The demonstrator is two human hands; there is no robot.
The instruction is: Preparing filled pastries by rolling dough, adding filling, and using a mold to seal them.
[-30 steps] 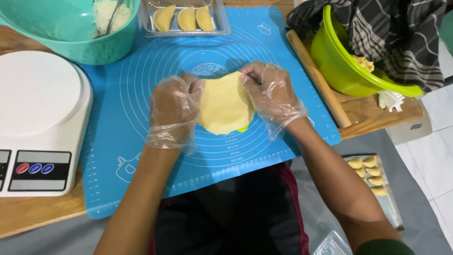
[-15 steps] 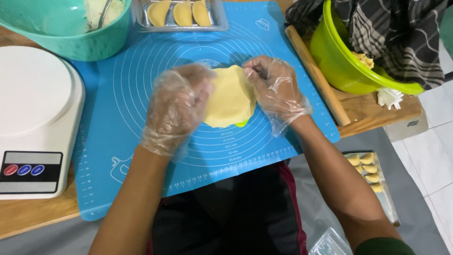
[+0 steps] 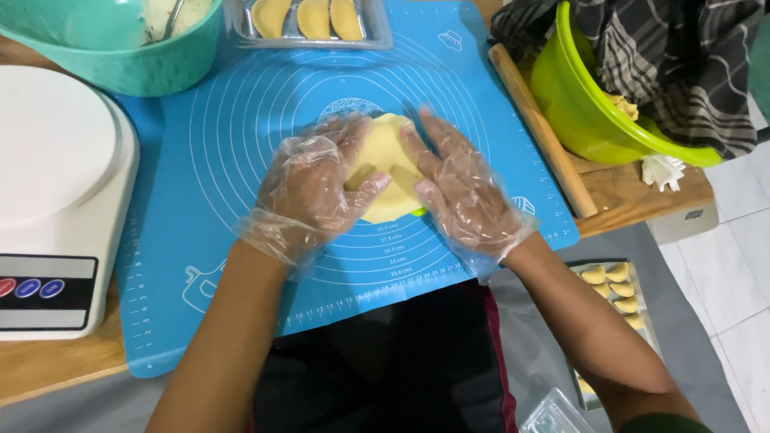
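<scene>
Wooden surface (image 3: pixel 56 365) here, mostly covered by a blue silicone baking mat (image 3: pixel 200 200) with ring guides printed on it, and past the right edge of the surface you can see pale floor tiles (image 3: pixel 742 265), so it looks like a home kitchen setup.

Main thing: a flat yellow dough round (image 3: pixel 389 172) lying on the mat close to its middle, a bit toward the far edge. It sits right between the two hands, both in loose clear plastic gloves. The left hand (image 3: pixel 317 188) comes at it from the left side and its fingers lie over the dough's left half, thumb pressing on top. The right hand (image 3: pixel 461 188) covers the right edge, fingers spread flat and pointing to the far edge. Neither is clenched; both are open and pressing on the dough, not lifting it as far as I can tell. Both look equally near, each touching its own side. A sliver of something green pokes out under the dough's near edge, can't tell what it is.

Around it: a teal bowl (image 3: pixel 152 68) with filling at the far left corner, a white kitchen scale (image 3: pixel 56 184) along the left edge, a clear tray of folded pastries (image 3: pixel 313 18) at the far edge, a wooden rolling pin (image 3: pixel 541 132) down the mat's right side, and a lime green bowl (image 3: pixel 589 108) under a checked cloth (image 3: pixel 674 56). Another tray of pastries (image 3: pixel 618 293) sits lower down, off the right side.
</scene>
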